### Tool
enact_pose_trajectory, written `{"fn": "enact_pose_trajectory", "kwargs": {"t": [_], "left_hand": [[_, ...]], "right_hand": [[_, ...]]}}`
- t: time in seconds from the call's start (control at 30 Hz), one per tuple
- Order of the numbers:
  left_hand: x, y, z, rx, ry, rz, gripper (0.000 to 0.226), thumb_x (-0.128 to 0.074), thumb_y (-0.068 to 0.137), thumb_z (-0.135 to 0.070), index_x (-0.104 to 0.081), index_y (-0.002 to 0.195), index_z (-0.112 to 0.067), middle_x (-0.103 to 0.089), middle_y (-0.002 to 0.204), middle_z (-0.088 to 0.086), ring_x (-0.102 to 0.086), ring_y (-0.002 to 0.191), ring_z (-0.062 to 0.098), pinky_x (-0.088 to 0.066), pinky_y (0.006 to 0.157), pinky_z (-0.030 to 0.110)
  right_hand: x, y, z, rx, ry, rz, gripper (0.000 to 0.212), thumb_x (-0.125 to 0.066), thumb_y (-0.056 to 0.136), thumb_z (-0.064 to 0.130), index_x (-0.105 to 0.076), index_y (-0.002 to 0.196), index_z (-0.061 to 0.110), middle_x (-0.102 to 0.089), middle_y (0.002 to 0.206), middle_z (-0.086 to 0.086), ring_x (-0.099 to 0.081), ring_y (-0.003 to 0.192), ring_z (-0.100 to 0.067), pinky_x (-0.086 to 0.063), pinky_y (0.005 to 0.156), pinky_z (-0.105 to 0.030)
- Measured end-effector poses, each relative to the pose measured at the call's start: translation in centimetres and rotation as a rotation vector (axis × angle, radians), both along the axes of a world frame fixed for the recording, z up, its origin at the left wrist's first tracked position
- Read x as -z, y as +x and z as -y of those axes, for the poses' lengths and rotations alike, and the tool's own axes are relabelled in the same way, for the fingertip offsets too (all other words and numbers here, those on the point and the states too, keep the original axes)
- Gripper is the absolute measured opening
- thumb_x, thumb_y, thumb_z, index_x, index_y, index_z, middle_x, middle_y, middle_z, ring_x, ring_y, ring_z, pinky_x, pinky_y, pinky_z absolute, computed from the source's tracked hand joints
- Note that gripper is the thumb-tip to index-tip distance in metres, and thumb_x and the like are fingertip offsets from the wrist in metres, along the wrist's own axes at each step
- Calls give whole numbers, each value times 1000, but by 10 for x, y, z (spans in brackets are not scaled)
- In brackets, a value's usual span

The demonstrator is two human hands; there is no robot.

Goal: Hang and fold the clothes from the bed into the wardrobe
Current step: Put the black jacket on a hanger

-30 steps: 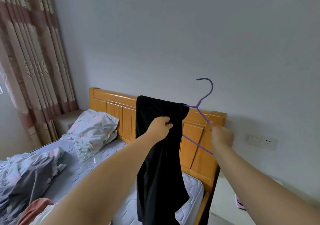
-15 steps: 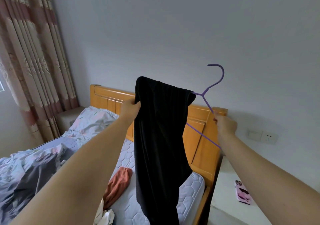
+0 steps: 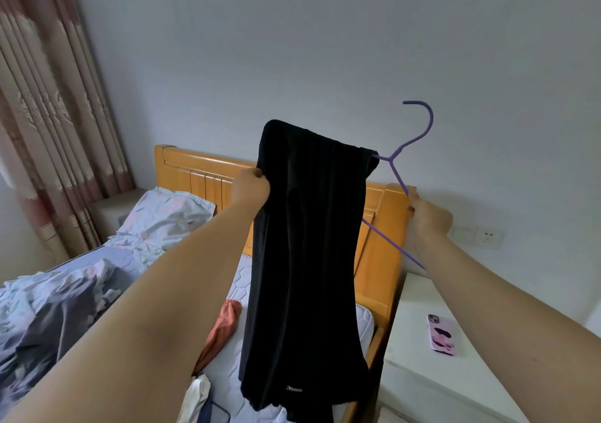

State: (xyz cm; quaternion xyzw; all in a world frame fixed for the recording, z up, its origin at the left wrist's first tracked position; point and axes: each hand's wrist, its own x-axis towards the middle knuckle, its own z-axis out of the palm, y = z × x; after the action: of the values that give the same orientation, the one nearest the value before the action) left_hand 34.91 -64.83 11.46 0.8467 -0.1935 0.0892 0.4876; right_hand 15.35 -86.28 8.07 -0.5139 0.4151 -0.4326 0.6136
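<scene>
Gripping the left edge of the black trousers (image 3: pixel 305 260), the left hand (image 3: pixel 250 186) holds them up over the bed (image 3: pixel 227 361). They drape over a purple hanger (image 3: pixel 398 175), whose right arm the right hand (image 3: pixel 427 217) clutches.

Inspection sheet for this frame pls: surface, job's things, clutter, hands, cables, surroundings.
Surface: bed, partly bare, with a crumpled quilt and a pillow on it.
Job's things: black garment draped over purple hanger, held up in the air; orange garment and white garment lying on the bed.
Clutter: phone on the nightstand.
Hands: left hand has a grip on the black garment's edge; right hand has a grip on the hanger's arm.
Cables: nothing clearly seen.
Surroundings: wooden headboard, wall socket, curtain.
</scene>
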Motion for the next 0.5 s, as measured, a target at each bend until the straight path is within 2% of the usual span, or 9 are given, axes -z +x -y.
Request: {"fn": "enact_pose_trajectory", "kwargs": {"t": [0.1, 0.2, 0.3, 0.37, 0.43, 0.5], "left_hand": [[-18, 6, -5, -134, -98, 78, 27, -37, 96, -5, -61, 108, -4, -58, 92, 9, -57, 85, 26, -50, 80, 34], [-34, 8, -5, -122, -92, 154, 20, -37, 96, -5, -56, 92, -8, -56, 91, 10, -53, 85, 26, -45, 78, 34], [-43, 11, 1, -119, -45, 132, 19, -38, 95, -3, -58, 93, -5, -56, 92, 13, -53, 86, 27, -43, 77, 32], [-42, 13, 3, -118, 76, 60, 19, -42, 95, -1, -60, 100, -2, -60, 101, 17, -58, 95, 31, -45, 80, 31], [-37, 11, 4, -129, 142, 46, 18, -44, 95, -2, -59, 104, -2, -62, 109, 17, -59, 100, 32, -45, 79, 31], [-31, 2, 8, -112, 57, 117, 22, -39, 98, -9, -55, 111, -2, -61, 107, 14, -58, 97, 30, -43, 76, 31]], "right_hand": [[5, -10, 8, 59, -71, -46, 27, -63, 90, 38, -63, 86, 11, -58, 81, -3, -54, 76, -17, -38, 56, -21], [11, -18, 12, 81, -146, -158, 33, -58, 92, 40, -65, 92, 8, -59, 87, -5, -52, 72, -15, -34, 52, -20], [17, -21, 15, 56, -131, -175, 39, -59, 92, 40, -66, 99, 3, -60, 90, -7, -54, 80, -18, -37, 56, -21], [19, -23, 15, 30, -92, -151, 40, -60, 91, 40, -65, 102, 2, -61, 94, -9, -55, 84, -19, -40, 65, -26], [20, -22, 14, 12, -84, -151, 39, -59, 92, 41, -64, 101, 3, -61, 97, -10, -55, 85, -20, -40, 67, -27], [18, -20, 11, 12, -93, -138, 35, -59, 92, 40, -63, 94, 5, -60, 94, -10, -55, 84, -21, -40, 65, -27]]}}
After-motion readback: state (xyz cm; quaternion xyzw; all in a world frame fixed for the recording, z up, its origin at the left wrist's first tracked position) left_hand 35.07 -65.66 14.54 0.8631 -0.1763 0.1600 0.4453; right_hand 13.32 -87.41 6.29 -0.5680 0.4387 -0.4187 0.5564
